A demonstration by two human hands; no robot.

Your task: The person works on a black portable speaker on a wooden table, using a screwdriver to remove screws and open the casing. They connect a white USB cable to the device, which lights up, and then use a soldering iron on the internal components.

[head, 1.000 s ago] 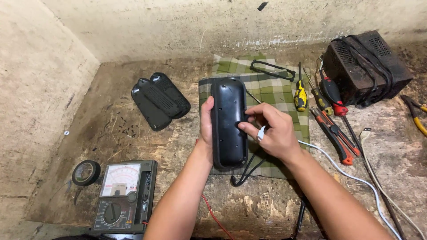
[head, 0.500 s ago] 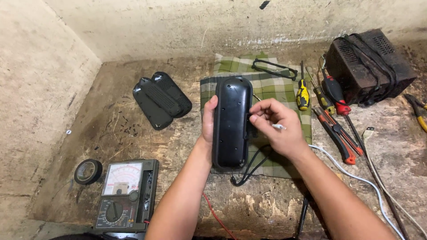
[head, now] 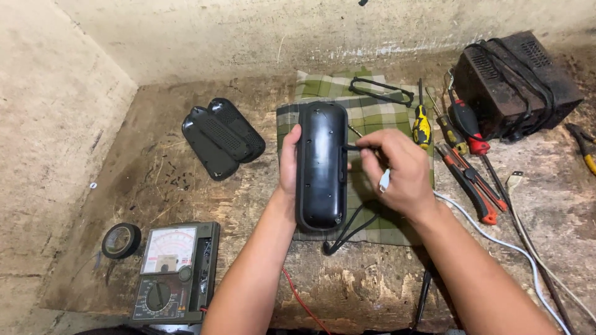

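Head view only, looking straight down. Left hand [head: 289, 162] is wrapped around the left edge of a long black plastic housing [head: 321, 167], holding it lengthwise over a green checked cloth [head: 372, 118] in the middle of the table [head: 372, 285]. Right hand [head: 397, 170] is pinched shut on a thin black cable [head: 352, 147] right at the housing's right edge, and a small white plug [head: 384, 180] pokes out below the fingers. More black cord loops out from under the housing at the near end.

Left of the cloth sit two black grille covers [head: 222, 136], overlapping. Near left corner has an analog multimeter [head: 174, 273] with a roll of black tape [head: 120, 241] just beside it. On the right: a yellow-handled screwdriver [head: 421, 124], red-handled pliers [head: 473, 186], and a dark vented box [head: 515, 80] in the far corner with cord wound around it. A white wire [head: 496, 239] runs off toward the near right.
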